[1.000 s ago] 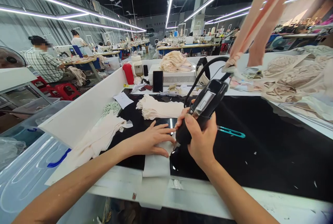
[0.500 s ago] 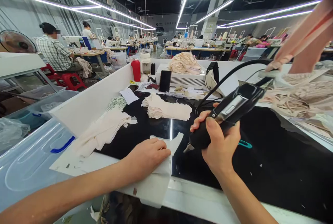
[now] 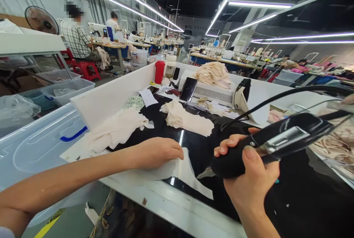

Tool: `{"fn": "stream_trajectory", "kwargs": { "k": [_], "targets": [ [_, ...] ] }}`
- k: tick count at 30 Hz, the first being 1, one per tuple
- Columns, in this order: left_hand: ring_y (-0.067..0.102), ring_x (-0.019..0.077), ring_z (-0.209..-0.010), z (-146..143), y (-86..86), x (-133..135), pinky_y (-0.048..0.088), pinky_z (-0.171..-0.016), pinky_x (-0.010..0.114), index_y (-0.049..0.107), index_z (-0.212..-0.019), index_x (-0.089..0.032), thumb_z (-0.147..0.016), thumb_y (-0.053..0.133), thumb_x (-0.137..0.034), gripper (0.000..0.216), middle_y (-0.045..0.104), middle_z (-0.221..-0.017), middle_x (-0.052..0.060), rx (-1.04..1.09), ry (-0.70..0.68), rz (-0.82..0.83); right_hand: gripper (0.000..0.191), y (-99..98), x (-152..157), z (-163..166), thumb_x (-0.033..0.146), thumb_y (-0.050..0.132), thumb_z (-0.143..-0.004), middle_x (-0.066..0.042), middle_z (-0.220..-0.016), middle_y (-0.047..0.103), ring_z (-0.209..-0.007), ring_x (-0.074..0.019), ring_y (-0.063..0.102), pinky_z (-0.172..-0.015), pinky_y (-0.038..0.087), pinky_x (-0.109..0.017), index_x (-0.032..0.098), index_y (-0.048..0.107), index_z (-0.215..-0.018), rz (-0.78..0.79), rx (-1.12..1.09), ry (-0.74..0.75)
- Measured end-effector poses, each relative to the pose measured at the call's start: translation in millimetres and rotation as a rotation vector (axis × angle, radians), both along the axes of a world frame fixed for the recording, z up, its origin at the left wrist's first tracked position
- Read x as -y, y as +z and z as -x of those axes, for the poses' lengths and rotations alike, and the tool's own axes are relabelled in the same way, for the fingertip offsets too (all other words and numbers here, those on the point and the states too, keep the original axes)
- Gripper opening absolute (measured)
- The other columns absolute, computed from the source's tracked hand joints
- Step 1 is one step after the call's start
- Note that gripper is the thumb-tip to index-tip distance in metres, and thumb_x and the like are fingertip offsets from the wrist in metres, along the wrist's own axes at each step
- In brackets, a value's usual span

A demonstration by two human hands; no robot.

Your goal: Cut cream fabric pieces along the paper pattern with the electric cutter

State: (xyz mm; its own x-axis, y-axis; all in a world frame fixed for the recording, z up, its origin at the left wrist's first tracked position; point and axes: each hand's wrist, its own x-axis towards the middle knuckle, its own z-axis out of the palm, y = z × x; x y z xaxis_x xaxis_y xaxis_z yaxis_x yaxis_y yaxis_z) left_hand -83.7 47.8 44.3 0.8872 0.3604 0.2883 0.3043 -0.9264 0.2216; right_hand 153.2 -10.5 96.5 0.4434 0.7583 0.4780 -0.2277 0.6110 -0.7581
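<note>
My right hand is closed round a black corded hand tool, held level with its metal tip just above the black glossy worktop. My left hand has its fingers curled on a white cut fabric piece that lies over the near table edge, left of the tool tip. The tool's black cable arcs up to the right.
A stack of cream cut pieces and a cream pile lie further back. A white box with a phone leaning on it, a red bottle and folded fabric stand at the rear. Clear plastic bins sit left. People work at distant tables.
The tool lifted off the fabric and swung to the right, now lying level. My left hand curled its fingers and dragged the white piece toward the near edge. The view turned left.
</note>
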Motion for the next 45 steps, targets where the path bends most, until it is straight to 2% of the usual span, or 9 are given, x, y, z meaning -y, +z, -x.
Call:
{"fn": "stream_trajectory", "kwargs": {
  "k": [7,14,19,24,27,31,35,41,45],
  "targets": [
    [0.078,0.022,-0.131,-34,-17.0,-14,0.062,-0.112,0.03,0.079,-0.129,-0.017,-0.102,0.061,0.008,0.041,0.082,-0.139,0.01,0.03,0.032,-0.028,0.049,0.1,13,-8,0.04,0.099,-0.074,0.005,-0.07,0.069,-0.053,-0.0183,0.06,-0.045,0.058,-0.029,0.028,0.069,-0.111,0.025,0.047,0.001],
    [0.08,0.0227,-0.125,-35,-31.2,-18,0.064,-0.106,0.029,0.08,-0.126,-0.015,-0.107,0.063,0.002,0.031,0.083,-0.135,0.01,-0.006,0.035,-0.068,0.049,-4.1,25,-16,0.044,0.097,-0.076,0.005,-0.071,0.065,-0.053,-0.0189,0.058,-0.046,0.055,-0.031,0.029,0.067,-0.112,0.06,0.077,-0.037],
    [0.079,0.0208,-0.13,-27,-32.6,-14,0.063,-0.113,0.029,0.08,-0.131,-0.016,-0.111,0.059,0.0,0.033,0.083,-0.14,0.011,0.052,0.001,-0.098,0.049,-6.0,28,-19,0.045,0.098,-0.074,0.005,-0.07,0.063,-0.052,-0.0195,0.055,-0.044,0.055,-0.033,0.03,0.069,-0.11,0.079,0.071,-0.061],
    [0.078,0.0224,-0.132,-24,-31.1,-11,0.062,-0.112,0.028,0.081,-0.132,-0.016,-0.115,0.059,-0.008,0.029,0.081,-0.143,0.012,0.05,-0.009,-0.115,0.061,-6.4,30,-29,0.053,0.106,-0.067,0.005,-0.071,0.064,-0.054,-0.0208,0.053,-0.043,0.057,-0.036,0.032,0.07,-0.111,0.116,0.055,-0.036],
    [0.079,0.0209,-0.129,-23,-29.1,-9,0.062,-0.111,0.027,0.082,-0.129,-0.02,-0.114,0.059,-0.006,0.031,0.082,-0.141,0.009,0.061,0.001,-0.093,0.064,-7.8,31,-38,0.056,0.11,-0.066,0.005,-0.074,0.064,-0.056,-0.0212,0.054,-0.045,0.06,-0.039,0.035,0.07,-0.112,0.164,0.085,0.005],
    [0.08,0.021,-0.126,-23,-27.7,-7,0.064,-0.105,0.026,0.083,-0.127,-0.022,-0.112,0.06,-0.004,0.033,0.083,-0.139,0.008,0.081,0.031,-0.052,0.065,-16.0,31,-43,0.055,0.109,-0.063,0.004,-0.076,0.06,-0.058,-0.0217,0.05,-0.044,0.06,-0.04,0.037,0.072,-0.114,0.166,0.047,-0.028],
    [0.081,0.0209,-0.126,-22,-28.7,-6,0.063,-0.105,0.025,0.082,-0.13,-0.02,-0.113,0.062,-0.005,0.03,0.083,-0.139,0.008,0.072,0.027,-0.06,0.06,-22.7,33,-46,0.055,0.105,-0.07,0.003,-0.081,0.056,-0.061,-0.0218,0.048,-0.046,0.059,-0.04,0.04,0.074,-0.12,0.175,0.027,-0.051],
    [0.081,0.0204,-0.125,-21,-30.4,-5,0.065,-0.098,0.025,0.082,-0.129,-0.021,-0.113,0.063,-0.005,0.029,0.083,-0.14,0.007,0.119,0.02,-0.072,0.055,-6.4,22,-42,0.051,0.103,-0.072,0.004,-0.081,0.055,-0.062,-0.0216,0.053,-0.049,0.06,-0.04,0.037,0.073,-0.116,0.191,0.055,-0.037],
    [0.081,0.0195,-0.123,-18,-33.3,-5,0.066,-0.097,0.025,0.081,-0.128,-0.02,-0.113,0.06,-0.005,0.03,0.083,-0.136,0.006,0.111,0.018,-0.1,0.053,5.9,-7,-20,0.044,0.095,-0.07,0.006,-0.08,0.059,-0.058,-0.0187,0.056,-0.047,0.057,-0.034,0.031,0.069,-0.114,0.077,0.006,-0.107]
  ]
}}
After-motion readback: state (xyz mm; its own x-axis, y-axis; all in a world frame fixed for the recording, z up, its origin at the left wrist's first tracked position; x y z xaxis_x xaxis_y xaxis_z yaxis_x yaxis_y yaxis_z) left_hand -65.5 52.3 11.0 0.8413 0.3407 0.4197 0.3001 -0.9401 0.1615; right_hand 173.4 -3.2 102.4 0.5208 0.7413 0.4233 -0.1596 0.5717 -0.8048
